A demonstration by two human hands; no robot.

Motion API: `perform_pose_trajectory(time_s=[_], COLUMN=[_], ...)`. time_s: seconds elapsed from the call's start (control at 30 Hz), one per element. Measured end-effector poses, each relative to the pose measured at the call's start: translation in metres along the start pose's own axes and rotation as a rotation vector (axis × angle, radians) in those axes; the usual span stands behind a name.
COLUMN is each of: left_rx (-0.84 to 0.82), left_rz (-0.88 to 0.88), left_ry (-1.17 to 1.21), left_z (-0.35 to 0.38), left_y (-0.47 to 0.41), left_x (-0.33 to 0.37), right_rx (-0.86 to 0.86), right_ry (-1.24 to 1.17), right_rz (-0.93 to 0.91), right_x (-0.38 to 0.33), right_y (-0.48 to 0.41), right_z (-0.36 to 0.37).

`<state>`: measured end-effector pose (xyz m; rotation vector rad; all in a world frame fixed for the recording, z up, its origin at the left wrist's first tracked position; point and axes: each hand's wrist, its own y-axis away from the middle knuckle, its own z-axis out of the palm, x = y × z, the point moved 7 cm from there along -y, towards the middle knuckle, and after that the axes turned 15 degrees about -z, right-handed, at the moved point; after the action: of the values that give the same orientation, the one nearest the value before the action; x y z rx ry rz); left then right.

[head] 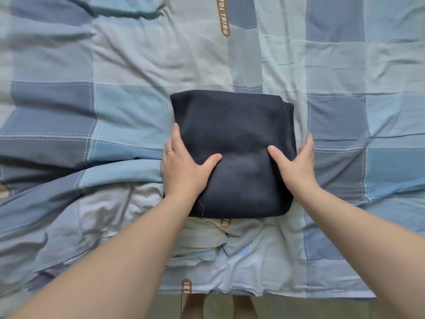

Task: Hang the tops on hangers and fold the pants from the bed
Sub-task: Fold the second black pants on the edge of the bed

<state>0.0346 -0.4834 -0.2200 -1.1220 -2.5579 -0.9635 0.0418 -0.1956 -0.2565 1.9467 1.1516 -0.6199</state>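
The left hand (184, 166) and right hand (296, 164) flank the folded dark navy fleece pants (232, 125), fingers straight against their sides, thumbs on top. The pants lie centred between both hands on the blue patchwork bed (345, 65).

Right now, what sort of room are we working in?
Most likely a bedroom, at a bed's edge: a blue patchwork duvet cover fills most of the view, folded dark pants lie on it, and floor shows below its near edge.
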Motion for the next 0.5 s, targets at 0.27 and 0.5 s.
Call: perform_pose_trajectory(time_s=[0.27,0.5], left_rx=[-0.379,-0.555], left_rz=[-0.278,-0.264], left_ry=[0.219,0.239], left_z=[-0.010,-0.014], left_y=[-0.005,0.026], left_x=[-0.011,-0.028], right_rx=[-0.254,-0.367], right_ry=[-0.409,-0.427], right_rz=[0.216,0.356], right_x=[0.007,0.015], right_y=[0.005,0.066], right_z=[0.006,-0.010])
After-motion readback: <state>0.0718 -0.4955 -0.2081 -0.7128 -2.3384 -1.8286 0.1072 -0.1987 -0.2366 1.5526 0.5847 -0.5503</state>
